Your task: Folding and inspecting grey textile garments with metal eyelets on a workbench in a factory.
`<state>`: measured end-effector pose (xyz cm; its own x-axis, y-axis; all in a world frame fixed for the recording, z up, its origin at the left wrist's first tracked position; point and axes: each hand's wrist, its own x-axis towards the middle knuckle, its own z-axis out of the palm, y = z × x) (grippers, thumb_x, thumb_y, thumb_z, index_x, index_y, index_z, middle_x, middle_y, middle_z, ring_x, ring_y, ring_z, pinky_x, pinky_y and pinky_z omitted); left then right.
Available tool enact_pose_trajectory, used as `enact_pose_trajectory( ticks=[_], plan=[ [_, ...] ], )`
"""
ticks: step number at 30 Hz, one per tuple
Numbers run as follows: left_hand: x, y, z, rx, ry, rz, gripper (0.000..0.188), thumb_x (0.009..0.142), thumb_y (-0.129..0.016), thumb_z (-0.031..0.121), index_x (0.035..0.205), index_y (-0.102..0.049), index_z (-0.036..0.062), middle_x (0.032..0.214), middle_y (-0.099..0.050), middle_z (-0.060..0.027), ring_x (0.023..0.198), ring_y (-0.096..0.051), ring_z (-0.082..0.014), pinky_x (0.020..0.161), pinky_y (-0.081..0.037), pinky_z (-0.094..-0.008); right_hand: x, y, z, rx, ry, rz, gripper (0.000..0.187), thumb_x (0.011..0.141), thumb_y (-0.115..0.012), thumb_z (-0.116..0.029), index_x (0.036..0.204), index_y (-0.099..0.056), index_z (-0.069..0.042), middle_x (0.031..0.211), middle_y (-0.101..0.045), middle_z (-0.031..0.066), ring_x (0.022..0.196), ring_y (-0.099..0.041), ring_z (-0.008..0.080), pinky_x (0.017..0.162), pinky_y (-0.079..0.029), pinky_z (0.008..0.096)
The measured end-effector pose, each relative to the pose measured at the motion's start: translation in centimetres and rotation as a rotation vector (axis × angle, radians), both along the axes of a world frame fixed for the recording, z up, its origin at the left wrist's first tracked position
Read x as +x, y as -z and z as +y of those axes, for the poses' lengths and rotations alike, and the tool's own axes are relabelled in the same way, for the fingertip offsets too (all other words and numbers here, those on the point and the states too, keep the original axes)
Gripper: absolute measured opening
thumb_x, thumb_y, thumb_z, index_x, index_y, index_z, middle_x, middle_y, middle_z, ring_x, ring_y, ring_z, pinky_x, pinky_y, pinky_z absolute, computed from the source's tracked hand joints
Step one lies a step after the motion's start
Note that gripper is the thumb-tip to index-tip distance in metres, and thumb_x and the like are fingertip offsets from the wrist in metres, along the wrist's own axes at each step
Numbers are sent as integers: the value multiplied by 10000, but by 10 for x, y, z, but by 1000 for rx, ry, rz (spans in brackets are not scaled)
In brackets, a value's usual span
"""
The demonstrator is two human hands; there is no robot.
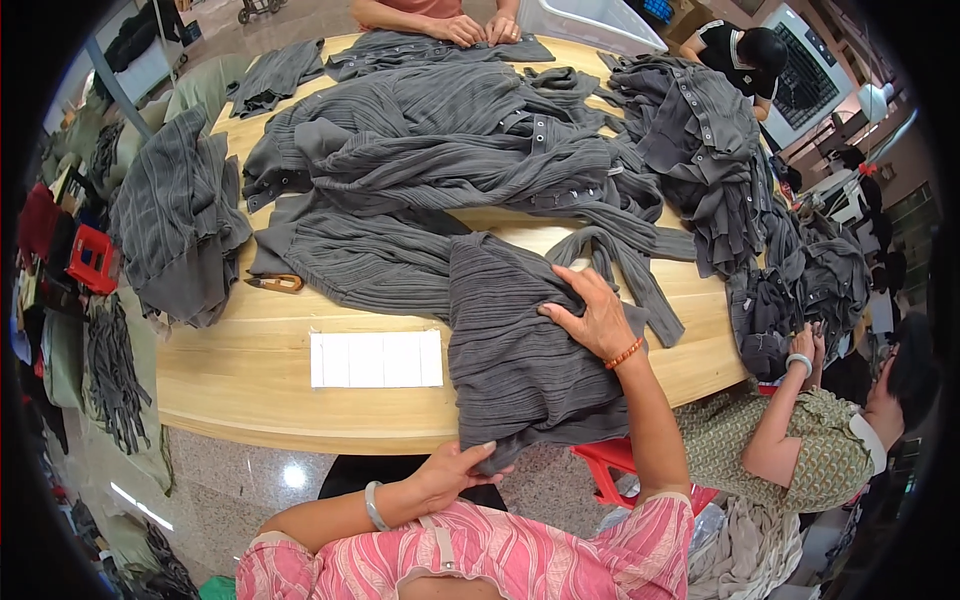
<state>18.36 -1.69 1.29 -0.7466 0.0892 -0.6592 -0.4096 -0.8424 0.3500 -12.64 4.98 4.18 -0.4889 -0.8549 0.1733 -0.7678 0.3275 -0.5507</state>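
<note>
A dark grey ribbed knit garment (520, 350) lies partly folded at the table's near edge, its lower end hanging over toward me. My left hand (462, 474) pinches its bottom left corner, thumb on top and fingers beneath. On the garment's upper right part rests my right hand (596, 312), thumb and fingers apart, palm down. Left of the garment is a white card (376, 359) marked into panels. Small thread snips (274, 283) with an orange-brown handle lie farther left, beside a grey sleeve.
Heaped grey knits (400, 130) cover the table's (230, 390) middle, with more piles (180, 220) at the left and right edges. Across the table, a person's hands (478, 30) work on fabric. Another person (800, 430) handles garments at right. A red stool (610, 465) stands below the edge.
</note>
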Motion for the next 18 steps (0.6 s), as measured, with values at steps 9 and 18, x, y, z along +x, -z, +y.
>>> enact_pose_trajectory(
  ticks=[9,18],
  plan=[
    [31,-14,-56,-322,-462,24,311,996,-593,189,1262,-570,30,1195,-671,-95,1094,-651,-224,935,-552,-440,78,-14,16,-44,159,-330,542,798,-832,-320,1153,-617,27,844,-612,102,736,-573,188,702,-494,312],
    [47,-8,-59,-104,-754,196,356,971,-659,250,1247,-602,31,1311,-618,-76,1165,-596,-218,1068,-437,-399,95,11,17,-207,356,-1135,606,804,-852,-182,1237,-482,28,1020,-683,144,888,-661,152,757,-552,272]
  ],
)
